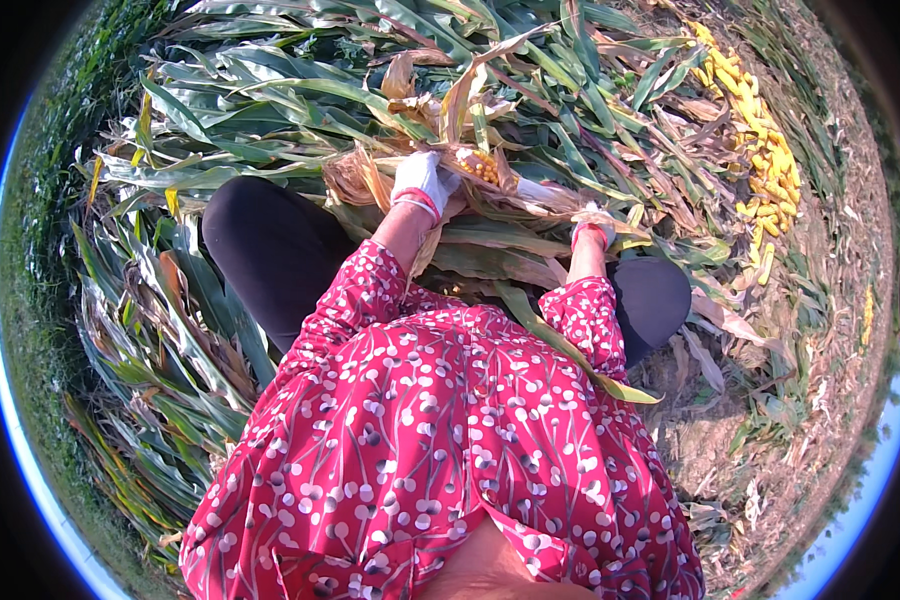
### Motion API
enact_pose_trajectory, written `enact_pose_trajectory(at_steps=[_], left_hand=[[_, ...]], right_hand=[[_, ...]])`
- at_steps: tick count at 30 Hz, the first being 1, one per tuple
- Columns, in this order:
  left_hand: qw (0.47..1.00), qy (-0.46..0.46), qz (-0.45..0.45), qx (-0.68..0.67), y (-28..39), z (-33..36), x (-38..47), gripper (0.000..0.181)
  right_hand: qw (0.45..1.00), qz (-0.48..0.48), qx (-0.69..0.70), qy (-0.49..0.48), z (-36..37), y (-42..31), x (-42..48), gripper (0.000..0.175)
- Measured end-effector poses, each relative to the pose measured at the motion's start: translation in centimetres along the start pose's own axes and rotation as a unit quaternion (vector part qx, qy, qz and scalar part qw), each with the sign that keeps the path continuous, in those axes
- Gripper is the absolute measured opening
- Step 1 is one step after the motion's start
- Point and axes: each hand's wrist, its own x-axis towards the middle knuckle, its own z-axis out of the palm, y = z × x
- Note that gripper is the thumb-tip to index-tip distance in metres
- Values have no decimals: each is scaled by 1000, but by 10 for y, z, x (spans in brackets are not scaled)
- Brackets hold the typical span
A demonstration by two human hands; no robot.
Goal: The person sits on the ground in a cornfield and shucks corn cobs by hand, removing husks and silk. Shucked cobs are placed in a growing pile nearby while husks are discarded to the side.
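My left hand point(423, 184), in a white glove with a red cuff, is closed around dry husk beside a partly bared corn ear point(478, 165). Yellow kernels show through the parted husk. My right hand point(597, 220), gloved the same way, is closed on a dry corn stalk point(529, 204) that runs between the two hands. Its fingertips are largely hidden. Brown husk leaves point(356, 176) hang about my left hand. Below both hands, long leaves point(495, 244) lie across my lap.
Cut corn stalks with green leaves point(270, 112) lie thickly ahead of me, and more leafy stalks point(172, 330) lie to my left. Husked yellow ears point(765, 150) form a long pile at the far right. Dry leaf litter point(772, 420) covers soil on the right.
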Motion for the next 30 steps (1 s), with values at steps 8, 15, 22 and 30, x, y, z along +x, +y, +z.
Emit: enact_pose_trajectory(at_steps=[8,15,22,30], left_hand=[[995,-13,35,-88,65,-36,32,12],[994,-89,43,-53,61,-14,5,20],[975,-222,14,-23,37,-8,-2,22],[914,-238,189,268,5,-30,24,24]], right_hand=[[860,139,479,-105,-46,-18,-47,56],[925,-179,143,-304,-190,-60,-153,52],[889,-347,280,106,-205,-164,-174,38],[922,-335,161,108,-168,-184,-151,38]])
